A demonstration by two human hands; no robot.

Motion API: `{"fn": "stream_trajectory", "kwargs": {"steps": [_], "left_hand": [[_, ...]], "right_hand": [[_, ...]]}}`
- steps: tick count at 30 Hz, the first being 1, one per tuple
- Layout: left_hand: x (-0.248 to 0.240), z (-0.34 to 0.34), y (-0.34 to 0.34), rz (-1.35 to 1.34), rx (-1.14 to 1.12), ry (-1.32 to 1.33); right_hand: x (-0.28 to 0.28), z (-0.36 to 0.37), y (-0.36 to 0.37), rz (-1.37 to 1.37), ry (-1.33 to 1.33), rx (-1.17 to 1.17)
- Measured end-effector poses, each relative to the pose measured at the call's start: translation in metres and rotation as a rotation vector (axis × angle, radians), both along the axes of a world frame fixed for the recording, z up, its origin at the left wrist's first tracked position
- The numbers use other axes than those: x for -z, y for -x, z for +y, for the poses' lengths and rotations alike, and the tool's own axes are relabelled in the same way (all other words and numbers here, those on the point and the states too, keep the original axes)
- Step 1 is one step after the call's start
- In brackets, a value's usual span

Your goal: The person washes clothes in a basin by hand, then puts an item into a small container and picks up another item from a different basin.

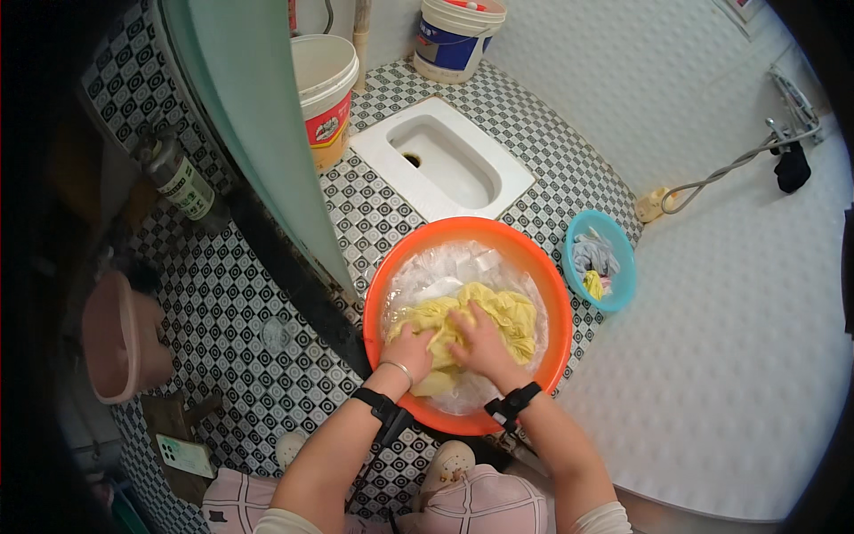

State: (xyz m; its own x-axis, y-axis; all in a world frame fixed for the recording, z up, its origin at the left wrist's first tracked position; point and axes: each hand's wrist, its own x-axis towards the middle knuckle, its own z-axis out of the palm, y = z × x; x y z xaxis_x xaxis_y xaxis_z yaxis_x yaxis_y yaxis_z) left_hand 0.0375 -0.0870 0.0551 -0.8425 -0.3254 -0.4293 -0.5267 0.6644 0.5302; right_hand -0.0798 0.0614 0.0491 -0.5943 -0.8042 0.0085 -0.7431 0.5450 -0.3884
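basin (388, 285) orange | cloth (507, 313) yellow | small basin (627, 276) turquoise | floor (231, 303) black-white checkered

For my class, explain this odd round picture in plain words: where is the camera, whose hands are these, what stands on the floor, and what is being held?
The camera sits on a person's head and looks down, so its wide lens bends straight edges. The two bare forearms coming in from the bottom are that person's own. The left hand and right hand both press into a wet yellow cloth lying in soapy water inside an orange basin. The basin stands on a checkered tile floor. Nearby are a small blue basin with bits of laundry, a white floor toilet, two white buckets and a pink basin at left.
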Motion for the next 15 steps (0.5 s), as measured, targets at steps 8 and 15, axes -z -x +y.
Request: {"fn": "stream_trajectory", "kwargs": {"steps": [8,15], "left_hand": [[0.042,0.024,0.010,-0.573,0.285,0.008],[0.059,0.034,0.025,-0.589,0.256,-0.058]], "right_hand": [[0.054,0.000,-0.016,-0.115,-0.467,-0.184],[0.099,0.002,-0.001,-0.058,-0.711,-0.181]]}}
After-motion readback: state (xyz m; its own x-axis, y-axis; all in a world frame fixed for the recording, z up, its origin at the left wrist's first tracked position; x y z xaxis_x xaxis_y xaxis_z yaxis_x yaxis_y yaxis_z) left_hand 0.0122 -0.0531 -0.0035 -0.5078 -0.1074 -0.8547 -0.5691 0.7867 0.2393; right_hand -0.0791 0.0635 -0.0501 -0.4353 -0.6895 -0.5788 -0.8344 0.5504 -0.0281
